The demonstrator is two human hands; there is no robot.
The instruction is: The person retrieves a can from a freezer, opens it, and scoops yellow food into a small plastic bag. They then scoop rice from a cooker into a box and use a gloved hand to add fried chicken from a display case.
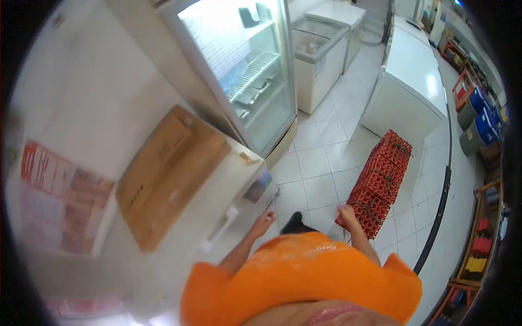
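My left hand (263, 223) hangs by the front of a white chest freezer (247, 209), fingers loosely bent and apart, with nothing seen in it. On the other side, my right hand (348, 216) is closed, its fingers curled downward beside the near end of a row of red trays. These red trays (375, 182) look like plastic egg trays, bundled in stacks with dark cord, on the tiled floor. Whether my right fingers touch the tray edge or hold something small is hidden. A flattened cardboard box (168, 176) lies on top of the freezer.
A lit glass-door fridge (261, 108) stands ahead left, with a glass-top freezer (318, 65) beyond it. Another white chest freezer (410, 76) is ahead right, past the trays. Blue-lidded bins (481, 127) and wooden shelving (484, 233) line the right side. White floor tiles (312, 163) run between.
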